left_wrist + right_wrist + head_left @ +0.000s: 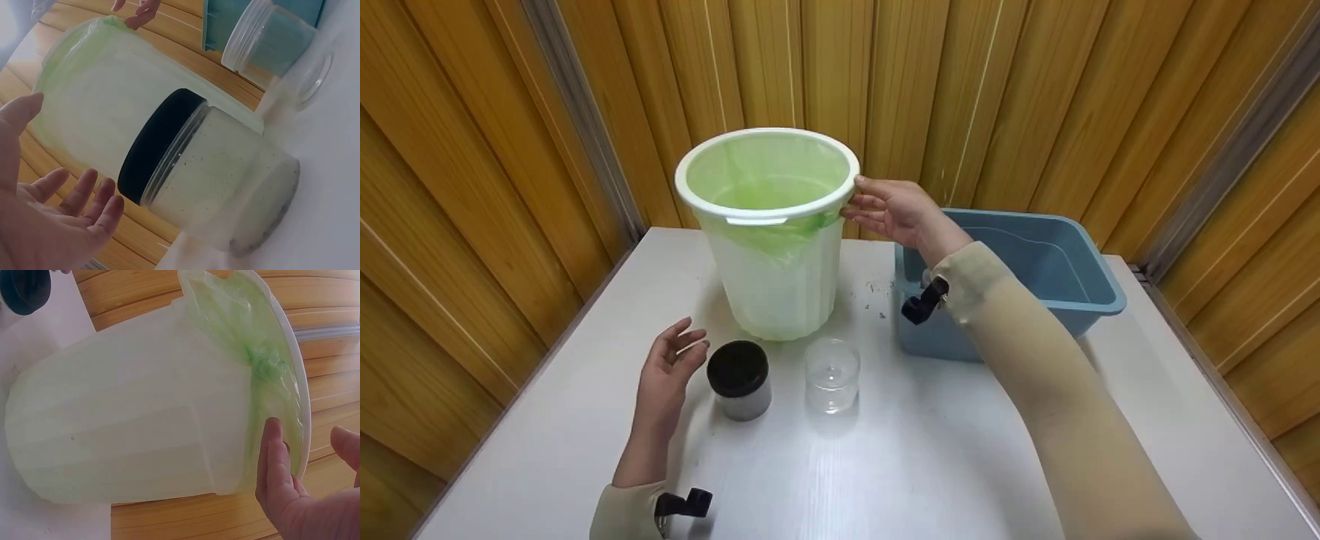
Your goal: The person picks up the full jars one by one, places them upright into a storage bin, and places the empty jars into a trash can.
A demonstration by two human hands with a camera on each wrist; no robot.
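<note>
1. Fingers of the right hand (pixel 894 211) lie spread against the rim of the white bin (pixel 769 232), which stands on the table (pixel 945 450), seemingly steadying it.
2. Left hand (pixel 669 375) hovers open beside the black-lidded jar (pixel 740 379), gripping nothing.
3. Green liner (pixel 264 365) bunches under the rim; the bin's bottom stays hidden, and the jar's pale contents are hard to identify.

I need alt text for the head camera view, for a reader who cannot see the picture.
A person's right hand touches the rim of a white bin lined with a green bag, on a white table. The open left hand is beside a black-lidded jar, next to a clear cup. A blue tub stands at the right.
</note>
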